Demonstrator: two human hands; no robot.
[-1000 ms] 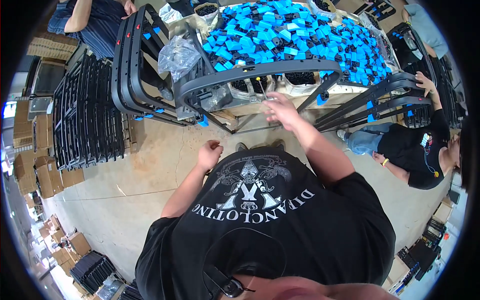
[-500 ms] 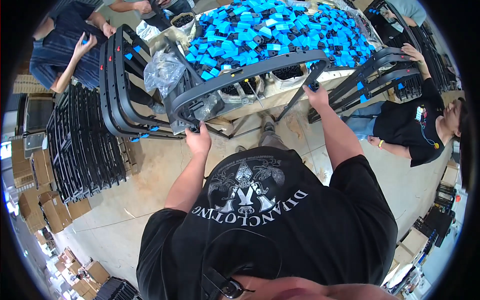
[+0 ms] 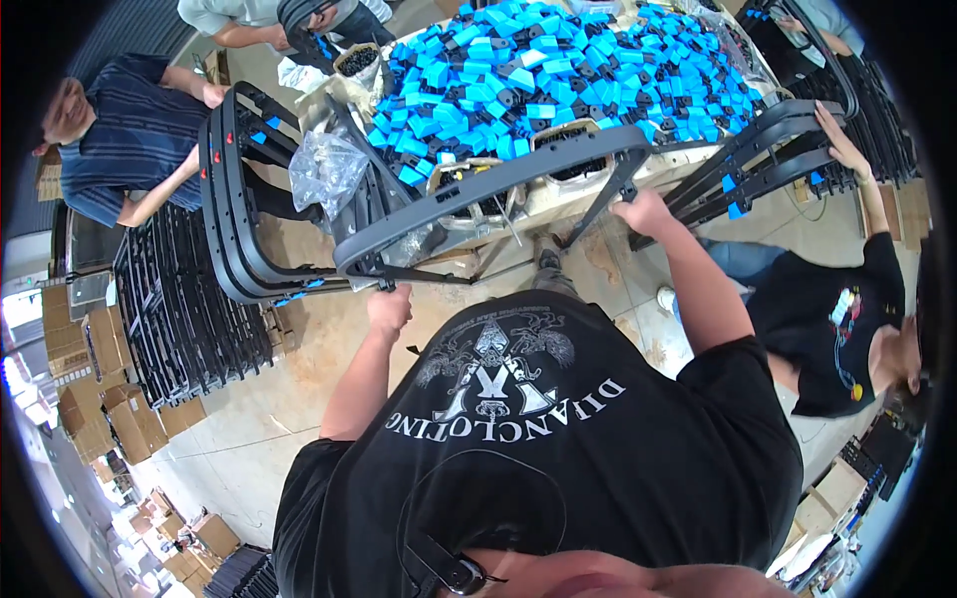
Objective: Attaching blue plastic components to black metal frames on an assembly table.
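A black U-shaped tubular frame spans the space before me, its rounded bar in front of the table edge. My left hand is closed around the frame by its left corner. Over at the right corner, my right hand grips the frame's side, fingers wrapped by a small fitting. Behind the bar lies a big heap of blue and black plastic pieces. Open bags of small black parts stand at the table's near edge, partly hidden by the bar.
Several similar black frames with blue pieces lean at the left; more stand at the right. A clear plastic bag lies on the table's left end. Co-workers stand left, right and at the back. Stacked black frames and cartons fill the left floor.
The held frame's left corner has dropped slightly toward me, along with my left hand. My right hand has shifted a little right and down. The co-worker at the right has moved lower.
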